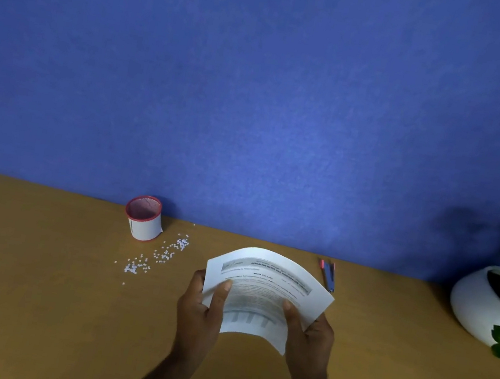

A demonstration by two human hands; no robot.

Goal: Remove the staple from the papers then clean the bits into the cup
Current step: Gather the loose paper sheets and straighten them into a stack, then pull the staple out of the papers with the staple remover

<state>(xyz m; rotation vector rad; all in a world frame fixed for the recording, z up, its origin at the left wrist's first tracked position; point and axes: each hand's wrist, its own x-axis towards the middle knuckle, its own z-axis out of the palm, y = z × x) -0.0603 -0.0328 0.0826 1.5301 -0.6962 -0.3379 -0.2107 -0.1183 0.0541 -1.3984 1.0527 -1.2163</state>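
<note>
Papers (268, 290), a light, floppy sheaf bowing upward between the left hand (201, 309) and right hand (311, 333), both pinching its lower side edges, probably want firmer holding near the staple corner, unseen here.

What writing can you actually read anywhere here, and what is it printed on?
"BANGALORE METRO RAIL CORPORATION LIMITED": grey header band on the papers, held by the left hand and right hand; the last word is partly guessed.
"MEDIA RELEASE": the line below it, faint.
The papers' body text: too blurred to read.
The cup: a dark side mark, unreadable.
</note>
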